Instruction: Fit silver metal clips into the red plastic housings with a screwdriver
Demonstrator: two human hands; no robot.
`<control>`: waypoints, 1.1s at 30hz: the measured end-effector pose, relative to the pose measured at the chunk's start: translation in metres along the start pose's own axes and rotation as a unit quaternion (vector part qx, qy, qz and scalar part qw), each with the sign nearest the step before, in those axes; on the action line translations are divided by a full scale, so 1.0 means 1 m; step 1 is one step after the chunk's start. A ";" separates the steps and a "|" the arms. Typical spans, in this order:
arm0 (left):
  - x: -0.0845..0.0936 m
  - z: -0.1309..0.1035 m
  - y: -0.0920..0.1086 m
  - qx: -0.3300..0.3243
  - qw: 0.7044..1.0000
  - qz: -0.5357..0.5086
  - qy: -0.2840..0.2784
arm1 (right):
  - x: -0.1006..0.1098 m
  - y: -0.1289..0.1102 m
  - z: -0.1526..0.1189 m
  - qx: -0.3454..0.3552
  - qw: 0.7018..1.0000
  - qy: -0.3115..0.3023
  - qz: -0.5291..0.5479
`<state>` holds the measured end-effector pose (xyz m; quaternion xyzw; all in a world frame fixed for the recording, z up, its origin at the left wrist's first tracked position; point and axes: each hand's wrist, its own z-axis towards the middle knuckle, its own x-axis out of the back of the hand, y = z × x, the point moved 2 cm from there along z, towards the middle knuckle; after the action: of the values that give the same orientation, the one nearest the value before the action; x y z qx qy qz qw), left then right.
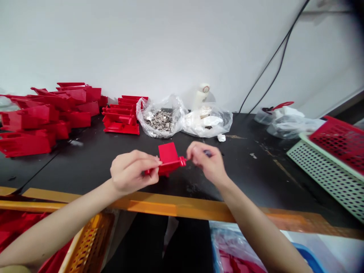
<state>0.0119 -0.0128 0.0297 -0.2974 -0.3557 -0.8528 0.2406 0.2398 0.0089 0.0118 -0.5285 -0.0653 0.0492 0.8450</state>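
My left hand [135, 170] is closed on a red plastic part [168, 153], pinching its left end between thumb and fingers. The part is held above the black tabletop near its front edge, with a flat square panel standing up and a small knobbed end pointing right. Close to that knobbed end is my right hand [209, 161], its fingers curled in a pinch. A small dark piece shows between those fingers; its kind is hidden. A clear plastic bag [142, 110] of small metal pieces [160, 120] lies open behind the hands.
Red parts are heaped [42, 113] at the left, with a neat stack [122, 115] beside them. A second bag [218, 121] sits by a white bottle [201, 94]. Baskets [330, 170] stand at the right. Yellow tape [159, 204] lines the table's front edge; crates [91, 242] are below.
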 end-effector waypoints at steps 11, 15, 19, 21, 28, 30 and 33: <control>0.005 -0.003 -0.002 -0.517 0.854 0.059 -0.024 | 0.016 0.020 0.008 -0.235 0.953 0.158 0.106; 0.003 -0.007 -0.011 -0.598 0.794 0.096 0.051 | 0.010 0.021 -0.006 -0.309 0.945 -0.014 0.107; 0.001 -0.007 -0.018 -0.596 0.796 0.084 0.060 | 0.005 0.018 -0.014 -0.347 0.920 -0.161 0.082; 0.000 -0.007 -0.020 -0.589 0.801 0.075 0.073 | 0.001 0.014 -0.014 -0.314 0.929 -0.190 0.050; -0.005 -0.011 -0.023 -0.574 0.812 0.047 0.095 | -0.002 -0.009 -0.012 -0.227 0.954 -0.179 -0.080; -0.007 -0.012 -0.023 -0.567 0.817 0.049 0.094 | -0.001 -0.014 -0.011 -0.216 0.950 -0.201 -0.100; -0.008 -0.013 -0.024 -0.552 0.827 0.044 0.096 | -0.003 -0.016 -0.007 -0.169 0.953 -0.228 -0.104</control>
<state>-0.0014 -0.0060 0.0053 -0.3127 0.2121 -0.9198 0.1063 0.2381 -0.0045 0.0229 -0.6286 -0.3185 0.0684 0.7063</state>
